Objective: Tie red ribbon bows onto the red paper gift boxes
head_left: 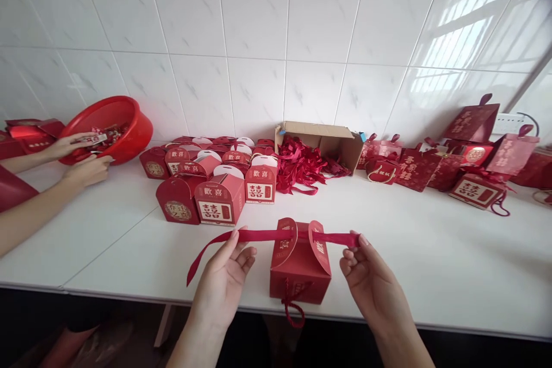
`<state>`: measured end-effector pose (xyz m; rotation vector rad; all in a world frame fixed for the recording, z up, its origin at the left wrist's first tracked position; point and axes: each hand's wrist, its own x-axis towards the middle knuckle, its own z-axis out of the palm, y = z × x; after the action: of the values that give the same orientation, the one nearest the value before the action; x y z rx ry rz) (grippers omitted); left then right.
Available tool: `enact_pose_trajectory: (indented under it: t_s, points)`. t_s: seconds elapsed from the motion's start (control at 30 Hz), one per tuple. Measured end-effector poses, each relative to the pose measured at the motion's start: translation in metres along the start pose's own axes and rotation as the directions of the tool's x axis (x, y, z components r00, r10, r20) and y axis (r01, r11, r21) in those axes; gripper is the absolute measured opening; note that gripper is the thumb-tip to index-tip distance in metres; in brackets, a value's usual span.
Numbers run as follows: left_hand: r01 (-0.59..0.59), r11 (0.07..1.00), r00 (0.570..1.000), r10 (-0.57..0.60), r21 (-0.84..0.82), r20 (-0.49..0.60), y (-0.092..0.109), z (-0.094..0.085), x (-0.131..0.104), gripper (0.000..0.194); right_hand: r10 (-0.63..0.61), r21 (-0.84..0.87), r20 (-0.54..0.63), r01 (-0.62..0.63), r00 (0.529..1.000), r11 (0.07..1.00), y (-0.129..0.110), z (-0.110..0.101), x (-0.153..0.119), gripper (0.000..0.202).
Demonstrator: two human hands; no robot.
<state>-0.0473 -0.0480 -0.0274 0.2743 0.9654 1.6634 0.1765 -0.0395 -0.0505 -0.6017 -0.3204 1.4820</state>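
Observation:
A red gift box (pixel 297 269) stands near the table's front edge, its two rounded top flaps raised and a dark red cord hanging at its front. Through the flaps runs a dark red ribbon (pixel 261 235), stretched out to both sides. My left hand (pixel 228 270) pinches the ribbon left of the box, and a loose tail droops past the thumb. At the right, my right hand (pixel 368 270) grips the ribbon's other end between thumb and fingers. Neither hand touches the box itself.
Several red boxes (pixel 219 198) stand grouped behind my left hand. A cardboard carton (pixel 356 152) spills red ribbons (pixel 299 164). Finished-looking red gift boxes (pixel 478 190) cluster at the right. Another person's hands (pixel 88 167) work at a red basin (pixel 140 126) on the left.

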Motion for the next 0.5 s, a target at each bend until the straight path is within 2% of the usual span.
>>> enact_pose_trajectory:
  t_s: [0.13,0.2,0.27,0.33,0.4,0.5]
  points:
    - [-0.112,0.991,0.994,0.110,0.070,0.024,0.008,-0.004,0.003,0.020,-0.051,-0.135,0.049,0.057,0.997,0.989,-0.011,0.001,-0.001,0.014]
    - [-0.202,0.973,0.979,0.196,0.108,0.063,0.015,-0.003,0.005,0.022,-0.125,-0.228,0.085,0.141,0.989,0.963,-0.018,0.004,0.000,0.015]
    - [-0.331,0.929,0.943,0.317,0.164,0.106,0.023,0.002,0.006,0.023,-0.233,-0.341,0.113,0.258,0.966,0.904,-0.026,0.009,0.002,0.018]
    - [-0.485,0.845,0.874,0.461,0.228,0.152,0.032,0.012,0.005,0.029,-0.357,-0.462,0.136,0.378,0.924,0.802,-0.036,0.018,0.005,0.019]
    - [-0.621,0.728,0.783,0.581,0.289,0.220,0.041,0.026,0.001,0.028,-0.462,-0.562,0.178,0.476,0.869,0.677,-0.046,0.029,0.007,0.021]
    - [-0.750,0.560,0.661,0.639,0.351,0.393,0.054,0.050,-0.009,0.020,-0.546,-0.637,0.303,0.592,0.781,0.494,-0.062,0.054,0.007,0.024]
